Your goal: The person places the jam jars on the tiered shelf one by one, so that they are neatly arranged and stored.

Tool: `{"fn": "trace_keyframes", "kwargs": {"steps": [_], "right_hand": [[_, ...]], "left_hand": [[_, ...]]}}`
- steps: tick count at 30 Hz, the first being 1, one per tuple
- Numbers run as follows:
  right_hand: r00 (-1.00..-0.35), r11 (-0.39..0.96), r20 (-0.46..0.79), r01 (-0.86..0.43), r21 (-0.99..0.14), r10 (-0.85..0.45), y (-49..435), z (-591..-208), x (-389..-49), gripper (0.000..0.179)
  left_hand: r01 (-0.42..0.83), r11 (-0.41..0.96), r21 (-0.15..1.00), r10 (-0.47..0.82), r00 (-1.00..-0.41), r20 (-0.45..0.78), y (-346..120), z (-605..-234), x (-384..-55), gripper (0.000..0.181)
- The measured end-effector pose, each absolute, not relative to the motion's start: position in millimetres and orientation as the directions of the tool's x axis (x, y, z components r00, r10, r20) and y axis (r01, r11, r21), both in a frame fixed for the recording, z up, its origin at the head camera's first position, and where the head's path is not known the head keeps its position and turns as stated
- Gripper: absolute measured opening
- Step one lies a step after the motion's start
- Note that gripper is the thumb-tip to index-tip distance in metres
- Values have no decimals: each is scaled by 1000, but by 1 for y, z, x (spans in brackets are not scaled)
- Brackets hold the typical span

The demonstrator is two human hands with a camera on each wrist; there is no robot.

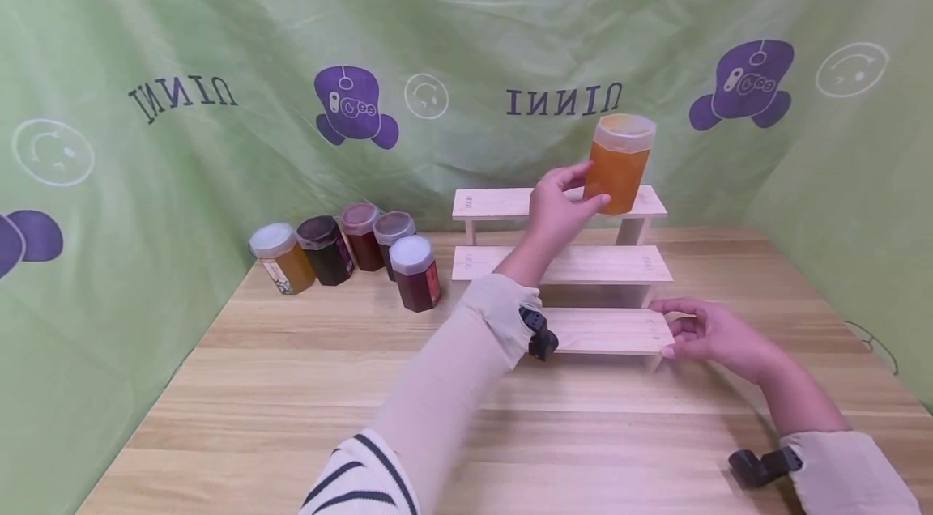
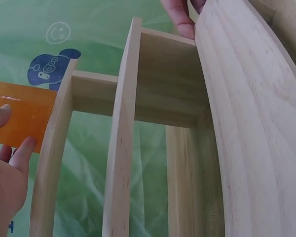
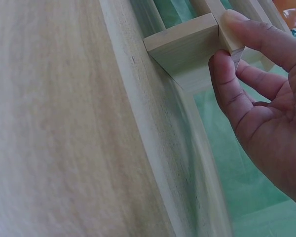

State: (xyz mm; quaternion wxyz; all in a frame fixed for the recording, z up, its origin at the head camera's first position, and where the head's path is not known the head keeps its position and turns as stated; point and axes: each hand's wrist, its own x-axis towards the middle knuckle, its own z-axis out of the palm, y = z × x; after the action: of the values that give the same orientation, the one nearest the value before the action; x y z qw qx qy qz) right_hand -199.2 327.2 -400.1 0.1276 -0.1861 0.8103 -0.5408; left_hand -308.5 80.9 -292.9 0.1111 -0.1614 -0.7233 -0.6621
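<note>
The orange jar (image 1: 619, 175) is at the top tier (image 1: 503, 203) of the stand (image 1: 488, 264), towards that tier's right end, lid up and leaning slightly right in the head view. Whether its base touches the board I cannot tell. The left hand (image 1: 557, 203) pinches the jar by its left side, between thumb and fingers. The right hand (image 1: 725, 337) pinches the right end of the bottom tier (image 1: 612, 330) between thumb and fingers.

The stand has three tiers and stands near the far edge of the table (image 1: 291, 402), right of the middle. Five more jars are grouped towards the table's far left corner: a yellow jar (image 1: 291, 268) nearest the left edge, then a black jar (image 1: 333, 260), a red jar (image 1: 364, 246), a dark jar (image 1: 394, 230) and, closest to the near edge, a maroon jar (image 1: 418, 288). A green curtain (image 1: 474, 5) hangs beyond the far edge.
</note>
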Motion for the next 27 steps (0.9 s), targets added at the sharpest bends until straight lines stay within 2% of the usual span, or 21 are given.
{"fn": "trace_keyframes", "kwargs": {"steps": [8,12,19,27], "right_hand": [[-896,350,-13,-160,-923,-444,328,-399,-201,71],[-899,363,-41,-134,-922,-436,327,-398,-201,73],[-900,375,-38,-143,-916,-434,326,-399,-201,73],[-901,437,-32,-178,-882,-433,327,-394,-201,69]], "left_hand": [[359,15,933,171,-921,351,85,-296,-306,71],[337,-17,941,204,-920,334,85,-298,-306,75],[360,19,933,208,-914,348,80,-300,-303,61],[449,44,892,226,-875,429,70,-297,-295,53]]}}
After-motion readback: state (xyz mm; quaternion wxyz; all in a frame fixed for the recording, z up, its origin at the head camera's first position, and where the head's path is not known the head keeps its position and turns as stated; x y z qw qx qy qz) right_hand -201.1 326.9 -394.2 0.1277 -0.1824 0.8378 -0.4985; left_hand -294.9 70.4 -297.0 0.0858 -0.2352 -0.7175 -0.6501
